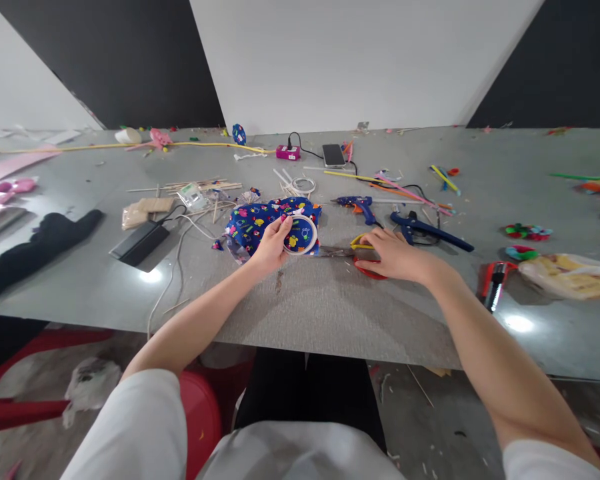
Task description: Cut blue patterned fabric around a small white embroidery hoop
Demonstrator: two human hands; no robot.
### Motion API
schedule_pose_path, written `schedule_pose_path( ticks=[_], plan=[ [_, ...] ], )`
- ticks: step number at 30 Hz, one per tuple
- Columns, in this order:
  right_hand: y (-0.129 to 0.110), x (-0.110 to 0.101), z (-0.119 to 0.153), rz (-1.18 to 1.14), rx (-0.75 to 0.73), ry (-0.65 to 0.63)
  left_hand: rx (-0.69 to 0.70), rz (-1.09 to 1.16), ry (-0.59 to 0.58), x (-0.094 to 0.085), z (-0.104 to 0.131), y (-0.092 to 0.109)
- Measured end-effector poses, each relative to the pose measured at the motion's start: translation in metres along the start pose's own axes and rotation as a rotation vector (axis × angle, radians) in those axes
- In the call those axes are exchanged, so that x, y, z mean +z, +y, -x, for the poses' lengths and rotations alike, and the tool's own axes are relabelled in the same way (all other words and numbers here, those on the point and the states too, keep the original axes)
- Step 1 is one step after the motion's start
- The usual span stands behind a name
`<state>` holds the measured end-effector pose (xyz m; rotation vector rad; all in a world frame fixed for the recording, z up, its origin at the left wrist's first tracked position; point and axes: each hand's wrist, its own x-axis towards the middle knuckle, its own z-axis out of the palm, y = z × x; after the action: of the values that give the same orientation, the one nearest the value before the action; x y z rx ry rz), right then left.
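Head-height view, facing forward and down

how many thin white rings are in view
2: one white ring in the left hand, the other ring on the table just beyond the blue patterned fabric. More may be hidden beneath the fabric.

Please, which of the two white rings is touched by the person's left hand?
The nearer ring, over the blue patterned fabric, with the left hand at its edge; the other ring lies beyond the fabric, untouched.
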<state>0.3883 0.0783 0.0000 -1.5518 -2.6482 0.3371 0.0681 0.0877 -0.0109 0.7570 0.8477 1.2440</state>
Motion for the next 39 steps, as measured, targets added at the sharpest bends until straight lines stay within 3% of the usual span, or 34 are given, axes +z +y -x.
schedule_pose_path(
  ticks=[7, 11, 19, 23, 29, 34, 39],
  plan=[
    [-0.006, -0.003, 0.004, -0.047, -0.072, -0.025, 0.036, 0.013, 0.074, -0.006, -0.009, 0.003],
    [-0.022, 0.002, 0.002, 0.091, 0.006, -0.062, 0.053, 0.046, 0.086, -0.008, -0.014, 0.004],
    [-0.037, 0.003, 0.001, 0.103, 0.085, 0.005, 0.169, 0.058, 0.196, -0.013, -0.021, 0.007],
    [-0.042, 0.005, -0.002, 0.132, 0.141, 0.102, 0.185, 0.059, 0.222, -0.013, -0.021, 0.008],
    [-0.046, 0.006, -0.007, -0.303, 0.239, 0.306, 0.221, 0.064, 0.18, -0.015, -0.022, 0.003],
    [-0.071, 0.006, 0.0, -0.501, 0.191, 0.265, 0.236, -0.033, 0.181, -0.009, -0.014, 0.001],
    [-0.096, -0.001, 0.014, -0.751, 0.237, 0.101, 0.262, -0.127, 0.158, -0.004, -0.004, 0.0]
  ],
)
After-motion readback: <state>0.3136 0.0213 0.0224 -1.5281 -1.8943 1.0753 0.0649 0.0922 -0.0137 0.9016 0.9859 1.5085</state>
